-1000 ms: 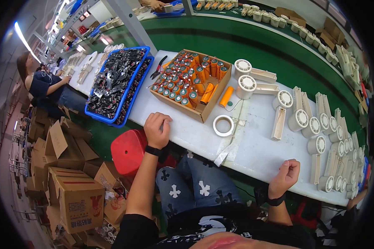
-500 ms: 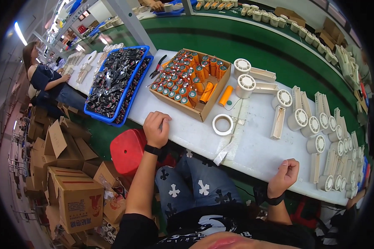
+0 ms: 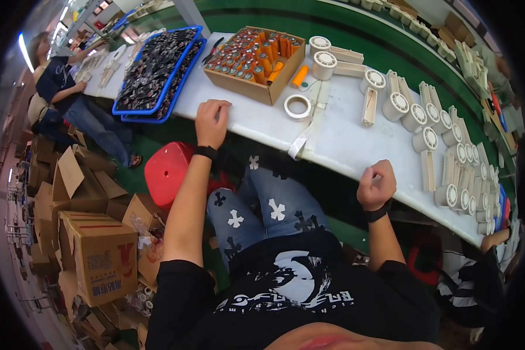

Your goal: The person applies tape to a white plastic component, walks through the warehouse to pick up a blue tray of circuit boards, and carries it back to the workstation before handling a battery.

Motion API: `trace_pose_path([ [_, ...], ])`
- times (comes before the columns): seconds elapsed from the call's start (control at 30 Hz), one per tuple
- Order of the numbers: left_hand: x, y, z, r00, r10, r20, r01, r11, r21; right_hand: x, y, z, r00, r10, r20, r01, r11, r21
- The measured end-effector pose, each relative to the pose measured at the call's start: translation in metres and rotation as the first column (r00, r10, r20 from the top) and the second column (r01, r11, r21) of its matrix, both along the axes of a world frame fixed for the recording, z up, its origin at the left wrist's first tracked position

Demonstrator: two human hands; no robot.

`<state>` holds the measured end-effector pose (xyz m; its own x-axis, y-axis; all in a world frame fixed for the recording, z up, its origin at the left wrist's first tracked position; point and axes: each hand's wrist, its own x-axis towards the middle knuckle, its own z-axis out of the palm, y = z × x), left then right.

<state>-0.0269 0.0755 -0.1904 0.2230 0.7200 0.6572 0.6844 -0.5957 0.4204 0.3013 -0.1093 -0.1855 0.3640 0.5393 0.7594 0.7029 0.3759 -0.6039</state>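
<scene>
My left hand (image 3: 212,123) rests at the near edge of the white worktable (image 3: 251,125), fingers curled in and nothing seen in them. Farther right along the same edge, my right hand (image 3: 376,185) is closed in a loose fist, holding nothing visible. Between and beyond the hands lies a roll of white tape (image 3: 289,109), with a loose strip (image 3: 300,142) hanging over the edge. A cardboard box (image 3: 268,93) of orange cylindrical battery packs stands past my left hand. One orange pack (image 3: 300,76) with a wire lies beside it.
Round white fan housings with long handles (image 3: 396,107) stand in rows along the right. A blue tray (image 3: 137,112) of small black parts sits at the left, near red-handled pliers (image 3: 213,51). A red stool (image 3: 168,172), cartons (image 3: 102,256) and a co-worker (image 3: 58,81) are left.
The view has tilted, so the table sits higher in the picture. Both hands stay closed near the table edge. The co-worker at left now stretches an arm over the table.
</scene>
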Motion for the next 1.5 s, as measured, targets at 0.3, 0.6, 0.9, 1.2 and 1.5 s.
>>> trace_pose_path([
  [0.3,-0.093,-0.19,-0.133,0.999,-0.003,-0.039,-0.015,0.892,-0.451,0.016,-0.081,-0.101,0.878,0.473,0.075,-0.238,0.566,-0.79],
  [0.6,-0.127,-0.227,-0.172,0.997,0.061,-0.055,-0.083,0.733,-0.675,0.025,-0.102,-0.287,0.682,0.054,-0.729,-0.64,-0.437,-0.632],
  [0.9,-0.13,-0.179,-0.184,0.993,0.076,0.095,0.042,0.518,-0.854,0.072,-0.144,-0.367,0.829,0.157,-0.536,-0.273,-0.724,-0.634],
  [1.2,-0.129,-0.118,-0.212,0.991,-0.05,-0.128,-0.105,0.317,-0.943,0.043,-0.147,-0.329,0.921,-0.069,-0.384,-0.33,-0.665,-0.67],
  [1.5,-0.133,-0.135,-0.212,0.996,-0.065,-0.057,-0.039,0.245,-0.969,0.146,-0.112,-0.273,0.917,-0.374,-0.139,-0.342,-0.56,-0.754],
])
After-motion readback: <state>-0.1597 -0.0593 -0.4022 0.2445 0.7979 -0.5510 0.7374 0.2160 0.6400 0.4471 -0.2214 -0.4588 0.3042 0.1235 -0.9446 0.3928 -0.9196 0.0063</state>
